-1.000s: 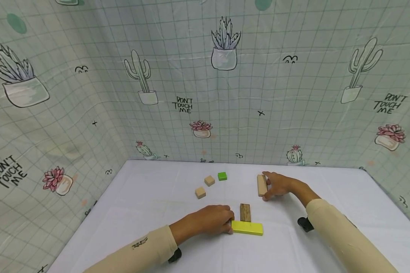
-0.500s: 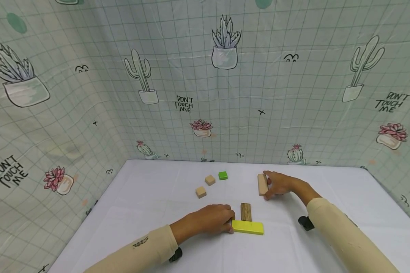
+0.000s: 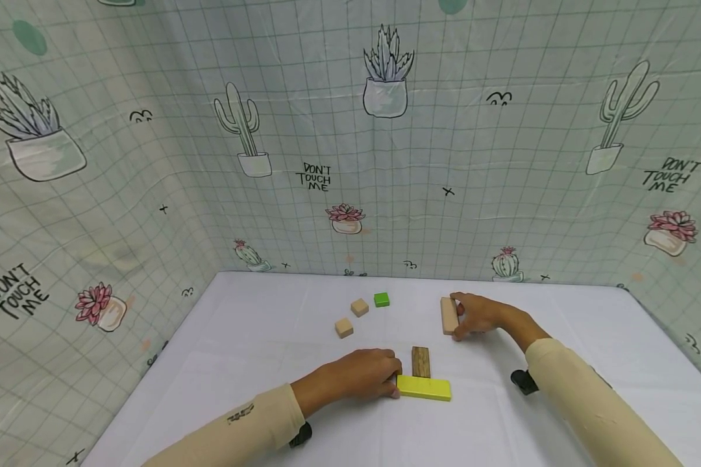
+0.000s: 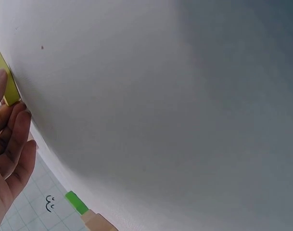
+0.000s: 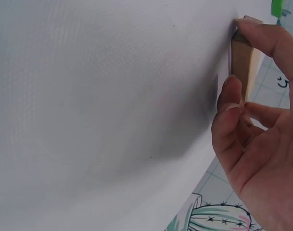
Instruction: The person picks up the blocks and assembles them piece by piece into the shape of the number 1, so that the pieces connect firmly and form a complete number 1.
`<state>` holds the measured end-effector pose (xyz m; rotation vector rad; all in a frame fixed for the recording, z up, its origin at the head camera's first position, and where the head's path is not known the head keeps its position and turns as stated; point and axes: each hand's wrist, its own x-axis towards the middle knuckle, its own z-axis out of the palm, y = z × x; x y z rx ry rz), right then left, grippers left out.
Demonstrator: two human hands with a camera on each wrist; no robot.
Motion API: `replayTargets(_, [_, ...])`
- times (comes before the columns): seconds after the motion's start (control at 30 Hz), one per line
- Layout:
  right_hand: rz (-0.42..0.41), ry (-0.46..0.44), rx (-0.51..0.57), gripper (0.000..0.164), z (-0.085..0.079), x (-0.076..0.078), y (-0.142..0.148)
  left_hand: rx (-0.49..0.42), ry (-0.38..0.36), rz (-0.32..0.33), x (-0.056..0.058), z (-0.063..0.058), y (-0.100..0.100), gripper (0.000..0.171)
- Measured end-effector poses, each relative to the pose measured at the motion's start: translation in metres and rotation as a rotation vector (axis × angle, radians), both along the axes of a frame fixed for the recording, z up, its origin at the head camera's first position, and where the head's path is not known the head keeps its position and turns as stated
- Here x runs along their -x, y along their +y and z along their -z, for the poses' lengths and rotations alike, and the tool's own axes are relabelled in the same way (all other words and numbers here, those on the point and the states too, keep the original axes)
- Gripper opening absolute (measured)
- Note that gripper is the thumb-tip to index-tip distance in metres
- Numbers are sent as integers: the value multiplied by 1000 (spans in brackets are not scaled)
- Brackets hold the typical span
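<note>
My left hand (image 3: 365, 375) pinches the left end of a long yellow block (image 3: 425, 388) that lies flat on the white table. In the left wrist view, the thumb presses one face of the yellow block (image 4: 11, 91) while the fingertips meet its end. A dark brown wooden block (image 3: 420, 362) stretches away behind the yellow one, end against its far side. Farther back on the right, my right hand (image 3: 479, 316) holds a pale wooden block (image 3: 448, 316) lengthwise. Thumb and fingers grip that pale block (image 5: 242, 62) at its two ends in the right wrist view.
Two small pale wooden cubes (image 3: 344, 327) and a small green block (image 3: 381, 299) sit left of the pale block, toward the back. A patterned cloth (image 3: 350, 162) with cactus drawings hangs behind and beside the table (image 3: 257, 324).
</note>
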<state>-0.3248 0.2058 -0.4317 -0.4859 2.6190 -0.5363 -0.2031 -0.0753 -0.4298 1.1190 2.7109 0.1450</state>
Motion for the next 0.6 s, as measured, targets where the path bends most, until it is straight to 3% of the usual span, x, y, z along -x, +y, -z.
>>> replayTargets(0.6, [-22, 12, 51, 95, 0, -4, 2, -1, 10, 6, 0, 2, -2, 32])
